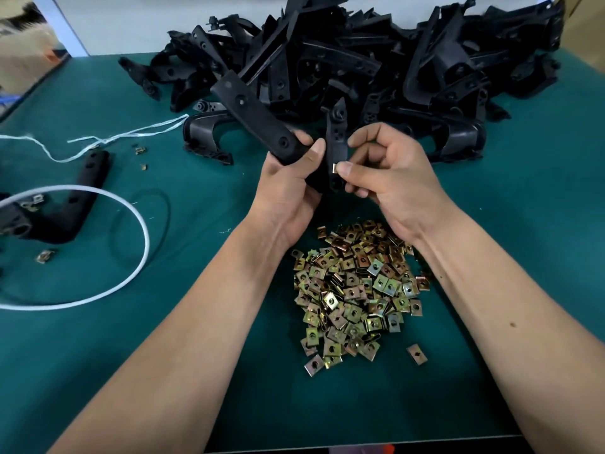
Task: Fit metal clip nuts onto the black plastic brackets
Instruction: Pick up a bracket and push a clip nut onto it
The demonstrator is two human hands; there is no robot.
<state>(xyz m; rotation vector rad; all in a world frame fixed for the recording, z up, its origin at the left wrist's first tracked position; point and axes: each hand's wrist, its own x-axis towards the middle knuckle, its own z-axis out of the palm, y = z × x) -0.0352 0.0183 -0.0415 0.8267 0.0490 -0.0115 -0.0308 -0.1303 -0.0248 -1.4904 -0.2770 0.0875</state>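
Note:
My left hand (288, 185) grips a black plastic bracket (252, 116) by its bend, one arm slanting up to the left and a second arm (336, 139) standing upright between my hands. My right hand (383, 165) pinches a small metal clip nut (334, 167) between thumb and forefinger, held against the edge of that upright arm. Below my wrists lies a heap of brass-coloured clip nuts (357, 290) on the green table (203, 178). A big pile of black brackets (353, 67) fills the back of the table.
At the left lie another black bracket (62, 204) with clip nuts on it, a white plastic strap loop (140, 224), a thin black ring (163, 204), white string (98, 139) and a few loose clip nuts (44, 256). One stray nut (416, 353) lies right of the heap.

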